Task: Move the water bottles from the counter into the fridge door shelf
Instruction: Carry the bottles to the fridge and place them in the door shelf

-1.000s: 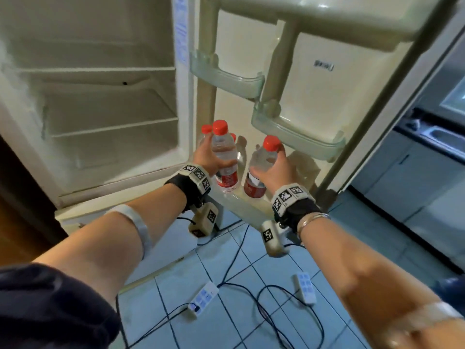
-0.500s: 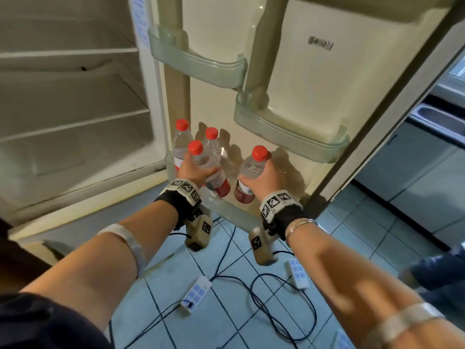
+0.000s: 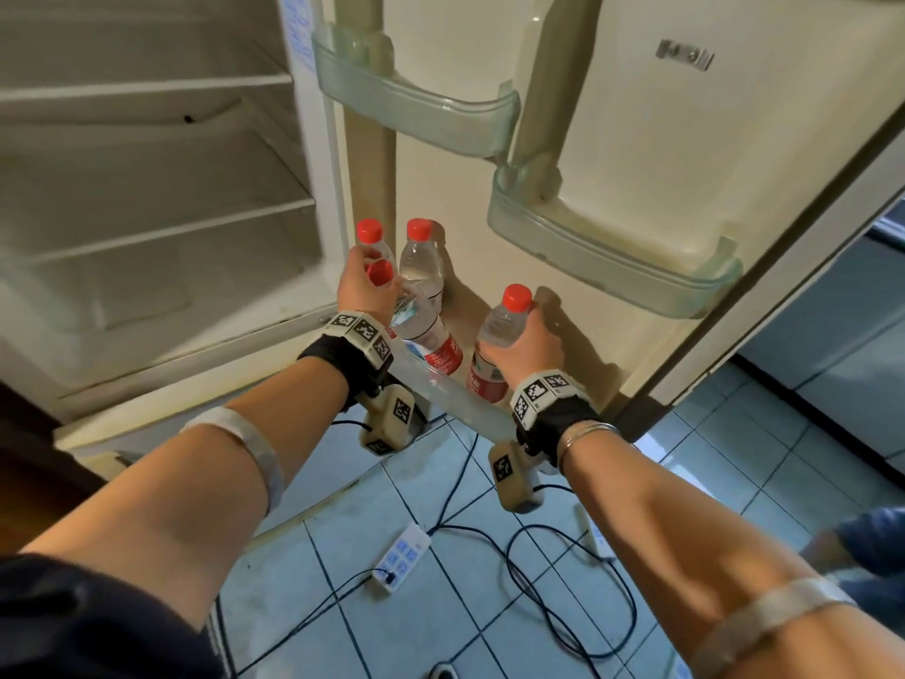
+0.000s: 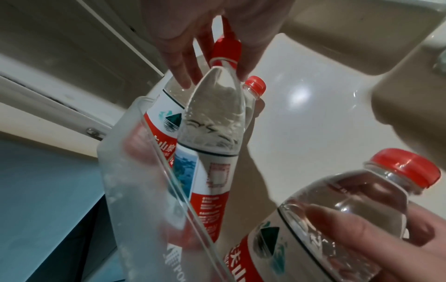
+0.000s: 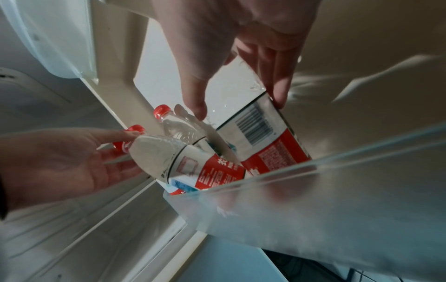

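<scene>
My left hand (image 3: 365,291) pinches a clear water bottle (image 3: 425,335) near its red cap; the bottle leans right with its base inside the clear bottom door shelf (image 3: 460,401). In the left wrist view my left hand (image 4: 214,76) has finger and thumb around that bottle's (image 4: 214,122) neck. My right hand (image 3: 521,335) grips a second bottle (image 3: 494,335) round its body, upright, its base in the same shelf. Two more bottles (image 3: 422,267) stand at the shelf's left end. In the right wrist view my right hand (image 5: 239,106) holds the labelled bottle (image 5: 267,133).
Two empty clear door shelves (image 3: 421,105) (image 3: 612,252) hang above the bottles. The open fridge body (image 3: 147,188) with bare shelves lies left. Power strips (image 3: 401,556) and black cables (image 3: 563,580) cross the tiled floor below.
Both hands have lowered their bottles into the bottom door shelf. My left hand's bottle now leans right, held higher near its cap. The view has come closer to the door.
</scene>
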The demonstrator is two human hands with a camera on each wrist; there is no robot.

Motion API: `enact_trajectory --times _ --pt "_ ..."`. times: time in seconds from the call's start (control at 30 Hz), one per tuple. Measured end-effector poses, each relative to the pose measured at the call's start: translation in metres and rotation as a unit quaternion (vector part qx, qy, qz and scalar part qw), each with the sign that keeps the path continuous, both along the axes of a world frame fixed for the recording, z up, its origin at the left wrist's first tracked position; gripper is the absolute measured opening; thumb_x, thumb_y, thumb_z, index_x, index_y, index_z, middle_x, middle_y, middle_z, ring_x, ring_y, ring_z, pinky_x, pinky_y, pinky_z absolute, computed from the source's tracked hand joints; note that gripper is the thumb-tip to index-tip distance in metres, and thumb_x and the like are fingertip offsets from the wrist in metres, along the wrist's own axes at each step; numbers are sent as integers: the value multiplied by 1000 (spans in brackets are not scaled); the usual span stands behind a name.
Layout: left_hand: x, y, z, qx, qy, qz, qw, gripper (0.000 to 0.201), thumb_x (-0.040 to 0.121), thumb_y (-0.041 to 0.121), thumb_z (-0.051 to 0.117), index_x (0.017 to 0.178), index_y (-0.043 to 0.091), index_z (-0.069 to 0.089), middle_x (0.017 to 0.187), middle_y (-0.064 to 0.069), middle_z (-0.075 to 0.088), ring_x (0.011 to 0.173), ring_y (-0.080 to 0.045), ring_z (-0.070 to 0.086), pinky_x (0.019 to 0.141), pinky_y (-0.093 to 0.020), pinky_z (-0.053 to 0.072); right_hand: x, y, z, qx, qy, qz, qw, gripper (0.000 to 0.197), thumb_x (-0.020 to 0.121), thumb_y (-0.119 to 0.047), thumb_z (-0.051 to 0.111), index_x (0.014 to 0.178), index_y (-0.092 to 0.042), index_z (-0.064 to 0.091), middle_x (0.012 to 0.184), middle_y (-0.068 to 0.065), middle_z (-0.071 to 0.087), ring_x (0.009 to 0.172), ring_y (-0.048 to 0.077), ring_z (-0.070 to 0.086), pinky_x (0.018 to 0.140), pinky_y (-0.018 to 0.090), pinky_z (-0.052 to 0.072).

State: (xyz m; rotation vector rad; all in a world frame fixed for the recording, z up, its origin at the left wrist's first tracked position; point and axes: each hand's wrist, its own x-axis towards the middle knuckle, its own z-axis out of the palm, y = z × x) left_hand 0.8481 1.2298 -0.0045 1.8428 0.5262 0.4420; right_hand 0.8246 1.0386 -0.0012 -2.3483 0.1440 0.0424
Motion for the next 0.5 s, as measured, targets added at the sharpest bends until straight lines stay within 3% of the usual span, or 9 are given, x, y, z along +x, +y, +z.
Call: enact_trajectory --times 0.1,0.2,0.37,0.5 --pt "-3 3 -3 10 -4 6 1000 44 78 13 67 118 14 48 124 -9 54 109 -23 57 95 -32 48 1 1 0 -1 3 6 1000 65 71 -36 76 124 -16 43 117 8 64 108 29 62 95 40 50" --pt "-8 2 -4 38 -11 18 999 50 76 11 68 121 11 47 126 -10 47 107 -20 52 94 -24 41 2 2 0 -10 0 6 1000 68 70 -38 77 124 -14 43 118 9 63 109 30 61 95 41 51" --pt "-17 0 -8 84 8 38 996 52 74 18 70 121 16 48 130 -13 44 117 -30 46 103 -39 40 -2 0 -1 -17 -2 2 1000 70 71 -39 77 125 -12 42 121 10 62 110 30 61 96 39 50" --pt "-23 1 -12 75 19 25 997 53 75 14 69 123 17 47 124 -14 46 114 -31 49 100 -41 42 -5 1 0 -27 9 13 1000 71 70 -43 77 123 -12 42 119 9 62 109 31 61 95 40 50"
